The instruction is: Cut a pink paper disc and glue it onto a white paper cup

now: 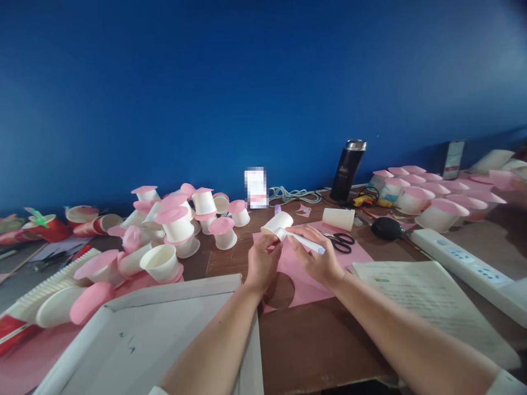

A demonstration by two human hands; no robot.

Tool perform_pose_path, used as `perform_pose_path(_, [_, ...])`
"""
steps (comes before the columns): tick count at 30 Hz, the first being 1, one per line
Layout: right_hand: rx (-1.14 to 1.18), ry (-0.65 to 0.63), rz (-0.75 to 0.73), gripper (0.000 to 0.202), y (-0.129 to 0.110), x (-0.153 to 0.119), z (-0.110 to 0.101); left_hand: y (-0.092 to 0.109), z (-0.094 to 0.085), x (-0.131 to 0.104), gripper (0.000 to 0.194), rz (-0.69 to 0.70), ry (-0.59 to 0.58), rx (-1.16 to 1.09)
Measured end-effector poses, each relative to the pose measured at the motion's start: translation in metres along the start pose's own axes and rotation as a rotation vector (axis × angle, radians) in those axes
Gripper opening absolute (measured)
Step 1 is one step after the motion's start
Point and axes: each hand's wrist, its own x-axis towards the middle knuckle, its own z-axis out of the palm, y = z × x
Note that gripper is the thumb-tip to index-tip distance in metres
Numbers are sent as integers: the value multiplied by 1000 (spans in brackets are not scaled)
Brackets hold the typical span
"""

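Observation:
My left hand (262, 262) is closed on a white paper cup (276, 222), which lies tilted on its side above the table. In my right hand (319, 257) is a white marker (305, 241) with a pale blue end, its other end against or close to the cup. Below both hands lies a sheet of pink paper (315, 282) with a round hole cut in it. Black-handled scissors (342, 242) rest on the sheet, to the right of my right hand. Another paper cup (338, 218) lies on its side behind them.
Paper cups with pink discs (177, 225) crowd the left, and more capped cups (436, 200) stand at the right. A black thermos (348, 171) is by the blue wall. A power strip (473, 269), a notebook (428, 302) and a white box lid (164, 334) lie nearer.

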Motion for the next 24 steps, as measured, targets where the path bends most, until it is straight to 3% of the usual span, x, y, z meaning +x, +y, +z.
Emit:
perform_pose_path(3, [33, -40, -23, 19, -2, 0, -1, 0, 0, 0, 12, 33, -8, -18])
perform_pose_path(8, [-7, 54, 18, 17, -1, 0, -1, -1, 1, -1, 11, 35, 1, 56])
perform_pose_path(13, [66, -42, -15, 19, -2, 1, -2, 0, 1, -2, 13, 71, -17, 29])
perform_pose_path(18, [22, 45, 70, 18, 0, 0, -2, 2, 1, -3, 12, 21, -23, 27])
perform_pose_path(24, [86, -60, 1, 19, -4, 0, -3, 3, 2, -3, 14, 36, -36, -12])
